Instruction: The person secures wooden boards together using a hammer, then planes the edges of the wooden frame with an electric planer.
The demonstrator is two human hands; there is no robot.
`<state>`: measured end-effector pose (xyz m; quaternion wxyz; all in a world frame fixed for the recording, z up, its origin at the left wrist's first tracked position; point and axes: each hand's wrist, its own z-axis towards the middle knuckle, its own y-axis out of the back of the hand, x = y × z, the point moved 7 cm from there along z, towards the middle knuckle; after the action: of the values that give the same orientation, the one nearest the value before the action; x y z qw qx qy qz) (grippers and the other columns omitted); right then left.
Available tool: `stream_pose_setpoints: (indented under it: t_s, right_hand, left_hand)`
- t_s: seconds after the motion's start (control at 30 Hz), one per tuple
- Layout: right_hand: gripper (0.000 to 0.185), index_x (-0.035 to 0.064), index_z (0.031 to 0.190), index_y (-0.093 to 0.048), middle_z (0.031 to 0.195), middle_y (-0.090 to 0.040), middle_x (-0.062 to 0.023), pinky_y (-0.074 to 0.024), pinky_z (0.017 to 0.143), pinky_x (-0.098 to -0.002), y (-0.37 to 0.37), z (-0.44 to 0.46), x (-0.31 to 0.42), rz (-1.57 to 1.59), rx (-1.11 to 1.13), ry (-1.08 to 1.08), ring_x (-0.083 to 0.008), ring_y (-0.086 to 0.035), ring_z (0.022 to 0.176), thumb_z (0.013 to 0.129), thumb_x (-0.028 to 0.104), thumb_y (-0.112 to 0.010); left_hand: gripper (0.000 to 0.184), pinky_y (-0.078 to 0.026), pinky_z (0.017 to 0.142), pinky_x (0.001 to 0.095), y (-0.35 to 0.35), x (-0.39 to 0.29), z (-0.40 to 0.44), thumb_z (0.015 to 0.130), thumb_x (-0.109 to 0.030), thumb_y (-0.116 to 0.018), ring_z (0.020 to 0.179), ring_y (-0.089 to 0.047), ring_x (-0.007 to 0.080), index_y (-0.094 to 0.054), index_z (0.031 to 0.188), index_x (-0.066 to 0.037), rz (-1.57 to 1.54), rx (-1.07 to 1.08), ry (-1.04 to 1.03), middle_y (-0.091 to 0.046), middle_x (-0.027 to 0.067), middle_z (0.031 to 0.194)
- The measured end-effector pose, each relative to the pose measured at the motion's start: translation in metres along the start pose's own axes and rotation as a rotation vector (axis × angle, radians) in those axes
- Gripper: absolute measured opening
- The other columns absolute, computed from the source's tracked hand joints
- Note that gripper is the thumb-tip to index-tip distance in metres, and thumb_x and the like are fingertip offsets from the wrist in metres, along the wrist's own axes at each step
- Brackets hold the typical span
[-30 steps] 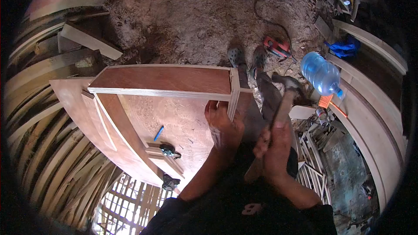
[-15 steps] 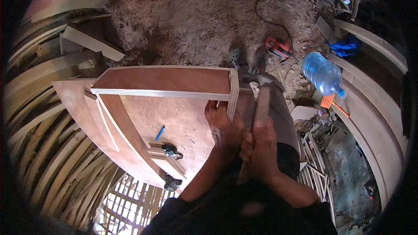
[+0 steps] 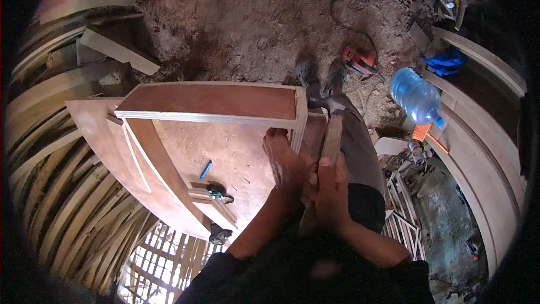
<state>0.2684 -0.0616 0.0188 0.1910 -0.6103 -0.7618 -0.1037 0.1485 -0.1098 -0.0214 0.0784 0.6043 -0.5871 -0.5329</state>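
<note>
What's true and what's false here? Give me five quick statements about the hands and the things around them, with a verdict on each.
1. The right hand grips a hammer. True.
2. The left hand holds the blue pen. False: the pen lies on the plywood panel, and the left hand is at one end of the wooden frame.
3. The large water bottle stands upright. False: it lies on its side.
4. The red power tool is on the floor, near the feet. True.
5. Both feet are bare. False: they wear shoes.
</note>
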Motion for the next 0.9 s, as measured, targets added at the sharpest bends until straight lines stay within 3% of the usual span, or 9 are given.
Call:
stream_pose_setpoints:
  t_s: [0.2,0.27,0.33,0.4,0.47,0.53,0.67,0.8,0.9]
  right_hand:
    - [0.034,0.0124,0.119,-0.045,0.077,-0.051,0.0002,-0.0425,0.041,-0.0281,0.024,0.001,-0.001,0.190,-0.224,-0.039,-0.0098,-0.049,0.050,0.112,0.045,-0.049]
    - [0.027,0.0114,0.120,-0.047,0.077,-0.056,-0.0013,-0.0468,0.043,-0.0285,0.016,0.005,-0.003,-0.452,-0.059,0.217,-0.0117,-0.054,0.052,0.112,0.036,-0.053]
    - [0.025,0.0106,0.125,-0.048,0.081,-0.059,-0.0032,-0.0499,0.047,-0.0286,0.013,0.005,0.000,-0.425,0.006,0.184,-0.0129,-0.058,0.057,0.112,0.031,-0.054]
    - [0.030,0.0099,0.133,-0.047,0.090,-0.061,-0.0055,-0.0519,0.052,-0.0283,0.027,0.003,0.000,0.263,-0.027,-0.127,-0.0133,-0.062,0.066,0.112,0.030,-0.054]
    - [0.035,0.0111,0.142,-0.043,0.095,-0.060,-0.0055,-0.0524,0.055,-0.0274,0.035,0.007,-0.032,-0.318,0.039,0.021,-0.0117,-0.063,0.072,0.112,0.028,-0.052]
    - [0.039,0.0113,0.147,-0.039,0.097,-0.059,-0.0046,-0.0529,0.057,-0.0278,0.020,0.007,-0.018,-0.390,0.070,0.011,-0.0106,-0.062,0.074,0.113,0.026,-0.051]
    - [0.039,0.0080,0.147,-0.038,0.095,-0.059,-0.0016,-0.0533,0.057,-0.0320,0.015,-0.002,0.015,0.240,0.148,-0.045,-0.0117,-0.058,0.071,0.113,0.025,-0.049]
    - [0.038,0.0069,0.142,-0.042,0.095,-0.058,-0.0046,-0.0503,0.061,-0.0371,0.007,-0.001,-0.008,-0.197,0.070,0.051,-0.0162,-0.055,0.072,0.112,0.029,-0.050]
    - [0.036,0.0054,0.138,-0.043,0.101,-0.057,-0.0086,-0.0488,0.072,-0.0438,0.008,-0.005,0.005,0.074,-0.004,-0.145,-0.0216,-0.055,0.084,0.110,0.026,-0.051]
  left_hand:
    - [0.045,-0.042,0.098,0.0627,0.001,-0.005,-0.001,0.090,-0.003,-0.065,0.114,-0.054,0.0526,-0.054,0.131,0.009,-0.048,-0.046,-0.026,-0.056,0.0311,0.120]
    - [0.044,-0.042,0.098,0.0628,0.005,-0.007,0.002,0.090,-0.002,-0.065,0.114,-0.054,0.0522,-0.054,0.131,0.009,-0.037,-0.046,-0.022,-0.056,0.0312,0.120]
    - [0.045,-0.041,0.098,0.0631,0.006,-0.009,0.004,0.089,-0.002,-0.065,0.114,-0.054,0.0520,-0.053,0.131,0.009,-0.022,-0.045,-0.034,-0.056,0.0313,0.120]
    - [0.047,-0.041,0.099,0.0635,0.006,-0.010,0.002,0.088,-0.001,-0.066,0.115,-0.053,0.0519,-0.052,0.131,0.010,-0.007,-0.053,-0.056,-0.056,0.0315,0.120]
    - [0.049,-0.041,0.099,0.0636,0.003,-0.005,-0.001,0.086,0.001,-0.067,0.115,-0.053,0.0524,-0.052,0.131,0.011,-0.012,-0.013,-0.027,-0.056,0.0321,0.120]
    - [0.050,-0.041,0.100,0.0636,0.002,-0.006,0.000,0.084,0.001,-0.067,0.115,-0.052,0.0532,-0.051,0.130,0.012,-0.013,0.006,-0.022,-0.055,0.0328,0.120]
    - [0.046,-0.041,0.100,0.0634,0.007,-0.010,0.001,0.084,0.001,-0.067,0.116,-0.051,0.0543,-0.052,0.126,0.011,0.018,-0.034,-0.054,-0.055,0.0338,0.118]
    - [0.045,-0.041,0.101,0.0634,-0.008,0.013,-0.004,0.083,0.000,-0.067,0.115,-0.051,0.0546,-0.052,0.125,0.011,-0.006,-0.027,-0.056,-0.055,0.0336,0.118]
    - [0.048,-0.041,0.101,0.0638,0.004,-0.004,-0.001,0.084,-0.001,-0.068,0.114,-0.051,0.0553,-0.052,0.127,0.012,-0.026,-0.018,-0.032,-0.054,0.0342,0.118]
